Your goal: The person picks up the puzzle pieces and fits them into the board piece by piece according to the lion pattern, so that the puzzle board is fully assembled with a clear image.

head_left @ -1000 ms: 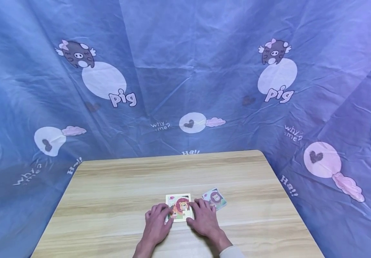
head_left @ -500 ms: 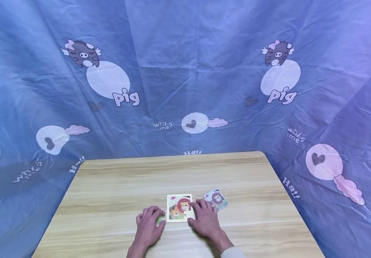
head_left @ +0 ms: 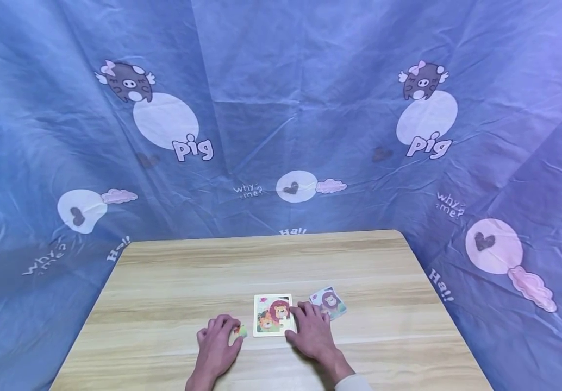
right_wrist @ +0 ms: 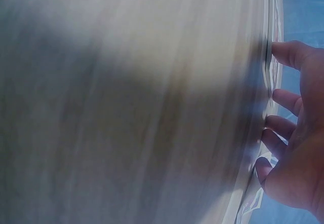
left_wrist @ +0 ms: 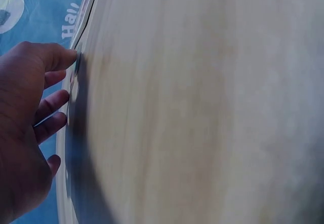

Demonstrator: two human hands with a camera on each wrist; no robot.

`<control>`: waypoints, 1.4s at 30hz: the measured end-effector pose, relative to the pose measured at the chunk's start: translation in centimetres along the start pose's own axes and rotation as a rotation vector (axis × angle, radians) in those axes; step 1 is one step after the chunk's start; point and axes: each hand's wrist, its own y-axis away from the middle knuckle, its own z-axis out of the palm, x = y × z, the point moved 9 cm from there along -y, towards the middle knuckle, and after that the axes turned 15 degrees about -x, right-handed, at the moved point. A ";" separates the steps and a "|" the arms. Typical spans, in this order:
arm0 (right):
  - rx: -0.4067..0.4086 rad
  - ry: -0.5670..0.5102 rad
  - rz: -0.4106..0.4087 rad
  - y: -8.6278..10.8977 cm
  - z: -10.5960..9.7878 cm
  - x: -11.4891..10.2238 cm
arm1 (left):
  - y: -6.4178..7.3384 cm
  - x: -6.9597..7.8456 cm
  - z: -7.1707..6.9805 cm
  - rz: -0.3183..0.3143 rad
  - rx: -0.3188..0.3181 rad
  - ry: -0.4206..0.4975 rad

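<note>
A square jigsaw puzzle (head_left: 272,307) with a pale border lies on the table, printed with a lion and another animal. At its lower right a pale, picture-free patch shows. My right hand (head_left: 312,332) touches the puzzle's right edge with thumb and forefinger, the fingers spread in the right wrist view. Left of the puzzle, my left hand (head_left: 216,343) has a small green, yellow and red puzzle piece (head_left: 242,330) between thumb and forefinger. Part of that piece is hidden by the fingers. In the left wrist view, the left hand (left_wrist: 30,117) is low over the tabletop.
A square picture card (head_left: 328,302) with a lion lies tilted beyond the right hand, partly under or behind its fingers. The wood-grain table (head_left: 261,266) reaches back to a blue printed cloth (head_left: 261,136) hanging at the back and both sides.
My left hand has moved left from the puzzle's left edge, and the puzzle piece has come along with it. My right hand stays at the puzzle's right edge. The head view has shifted slightly.
</note>
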 end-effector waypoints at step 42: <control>0.007 -0.001 0.003 0.2 0.1 0.2 | 0.2 -0.1 -0.1 -0.049 -0.021 0.105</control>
